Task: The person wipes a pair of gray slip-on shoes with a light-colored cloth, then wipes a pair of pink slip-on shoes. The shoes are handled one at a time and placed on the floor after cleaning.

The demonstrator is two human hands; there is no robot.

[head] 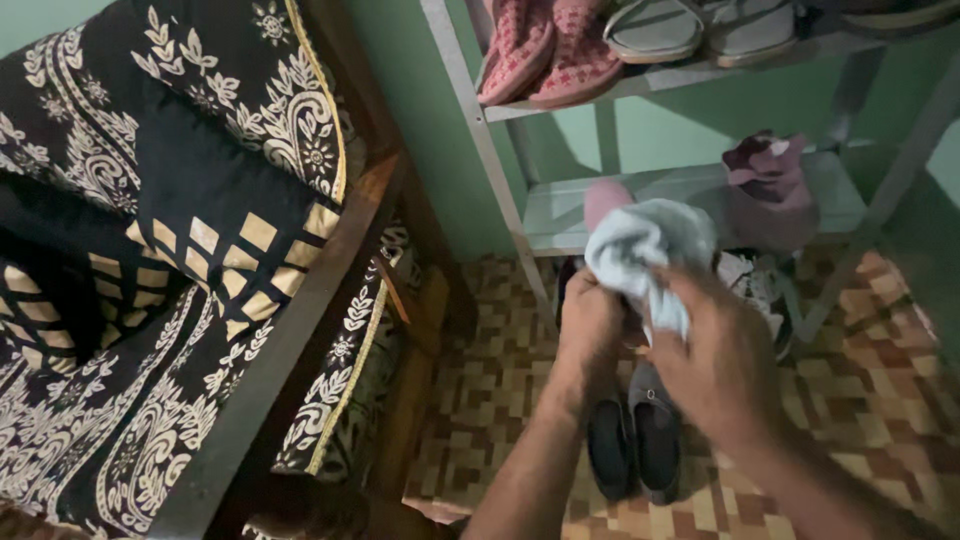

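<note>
Pale-blue cloth (pixel 648 250) bunched between left hand (pixel 590 322) and right hand (pixel 722 362), above dark shoes (pixel 636 440)

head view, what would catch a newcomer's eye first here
First, the crumpled pale blue cloth at centre, gripped between the left hand and the right hand in front of a grey metal shoe rack. Next, the black bedspread with bold white and gold leaf patterns filling the left side. A pair of dark slip-on shoes sits on the brown patterned floor just below the hands, and pink knitted slippers rest on the top shelf.
</note>
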